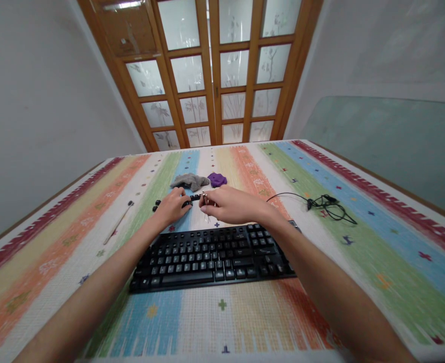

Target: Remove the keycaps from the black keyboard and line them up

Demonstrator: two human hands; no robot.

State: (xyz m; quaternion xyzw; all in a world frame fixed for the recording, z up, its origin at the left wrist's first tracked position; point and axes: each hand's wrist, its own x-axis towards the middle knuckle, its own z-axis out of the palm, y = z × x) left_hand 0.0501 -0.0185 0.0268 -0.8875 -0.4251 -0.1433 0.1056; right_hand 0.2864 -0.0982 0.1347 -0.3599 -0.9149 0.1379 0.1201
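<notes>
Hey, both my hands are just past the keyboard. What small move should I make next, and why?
I'd probably have your left hand nudge the small black piece by its fingertips toward the other black pieces: they lie close by, beyond the keyboard, and your right hand looks occupied with a thin wire-like tool.

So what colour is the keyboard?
The keyboard is black, with pale lettering; it shows best in the head view, the only one.
</notes>
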